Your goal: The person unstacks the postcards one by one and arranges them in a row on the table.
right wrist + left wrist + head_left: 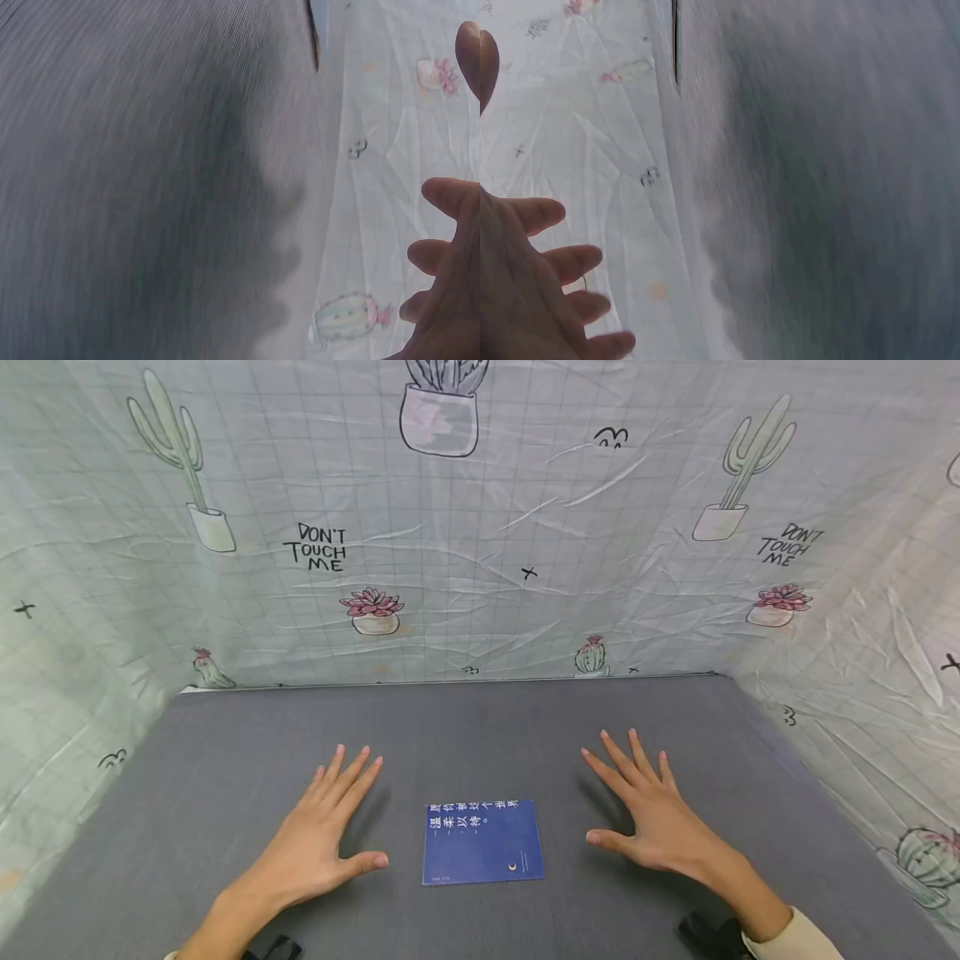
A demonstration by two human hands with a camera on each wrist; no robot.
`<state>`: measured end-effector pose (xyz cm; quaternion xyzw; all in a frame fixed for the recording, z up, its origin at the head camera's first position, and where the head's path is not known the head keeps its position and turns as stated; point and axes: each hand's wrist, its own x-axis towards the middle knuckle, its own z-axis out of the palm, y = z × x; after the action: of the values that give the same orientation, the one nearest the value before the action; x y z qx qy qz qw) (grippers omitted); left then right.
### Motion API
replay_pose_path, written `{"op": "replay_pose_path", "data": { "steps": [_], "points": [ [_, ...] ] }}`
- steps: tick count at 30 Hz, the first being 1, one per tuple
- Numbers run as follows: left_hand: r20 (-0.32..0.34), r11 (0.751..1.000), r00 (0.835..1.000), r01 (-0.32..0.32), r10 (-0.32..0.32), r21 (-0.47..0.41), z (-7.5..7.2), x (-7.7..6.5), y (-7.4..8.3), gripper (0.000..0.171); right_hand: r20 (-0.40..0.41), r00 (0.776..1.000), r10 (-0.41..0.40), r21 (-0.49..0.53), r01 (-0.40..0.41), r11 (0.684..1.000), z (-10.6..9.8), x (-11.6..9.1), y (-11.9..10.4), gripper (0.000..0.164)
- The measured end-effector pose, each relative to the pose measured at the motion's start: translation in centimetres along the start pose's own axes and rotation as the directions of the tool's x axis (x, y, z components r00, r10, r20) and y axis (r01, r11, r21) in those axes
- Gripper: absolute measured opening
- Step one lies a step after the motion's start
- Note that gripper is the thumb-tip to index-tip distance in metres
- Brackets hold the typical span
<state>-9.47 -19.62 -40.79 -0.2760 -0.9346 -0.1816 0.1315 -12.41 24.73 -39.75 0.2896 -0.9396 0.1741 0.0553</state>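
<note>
A thin blue booklet with white characters and a small crescent moon lies flat on the grey tabletop, between the two hands. To its left, my left hand is held with fingers spread and thumb pointing toward the booklet. My right hand is likewise spread on the other side, apart from the booklet. Both hands cast shadows on the cloth and hold nothing. In the left wrist view the booklet shows only as a thin edge; the right wrist view also catches its edge.
A grey cloth-covered table spreads under both hands. Pale sheeting printed with cacti and lettering hangs behind it and along both sides. Dark wrist straps show near the front edge.
</note>
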Motion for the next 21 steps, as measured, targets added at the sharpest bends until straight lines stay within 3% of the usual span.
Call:
{"op": "replay_pose_path", "data": {
  "steps": [4,8,12,15,18,21],
  "points": [
    [-0.006,0.998,1.000,-0.011,0.011,-0.065,0.8,0.2,1.0,0.106,0.000,1.000,-0.031,0.052,0.031,0.998,0.7,0.4,-1.0,0.091],
    [0.042,0.985,0.997,0.067,-0.061,-0.162,1.3,0.0,1.8,0.102,-0.016,0.997,-0.071,0.188,0.073,0.979,1.4,0.5,-2.1,0.088],
    [0.087,0.946,0.986,0.159,-0.139,-0.282,1.8,-0.1,2.2,0.095,-0.029,0.993,-0.117,0.362,0.120,0.924,2.2,0.7,-3.2,0.083],
    [0.085,0.913,0.983,0.184,-0.164,-0.365,2.4,-0.1,2.4,0.091,-0.039,0.990,-0.138,0.442,0.141,0.886,2.8,1.1,-3.9,0.079],
    [0.075,0.883,0.981,0.195,-0.181,-0.426,3.1,0.0,2.5,0.089,-0.047,0.990,-0.135,0.480,0.141,0.866,3.5,1.6,-4.6,0.075],
    [0.070,0.869,0.978,0.205,-0.194,-0.450,3.7,0.0,2.6,0.089,-0.037,0.994,-0.101,0.500,0.106,0.860,4.2,2.1,-5.2,0.071]
  ]
}}
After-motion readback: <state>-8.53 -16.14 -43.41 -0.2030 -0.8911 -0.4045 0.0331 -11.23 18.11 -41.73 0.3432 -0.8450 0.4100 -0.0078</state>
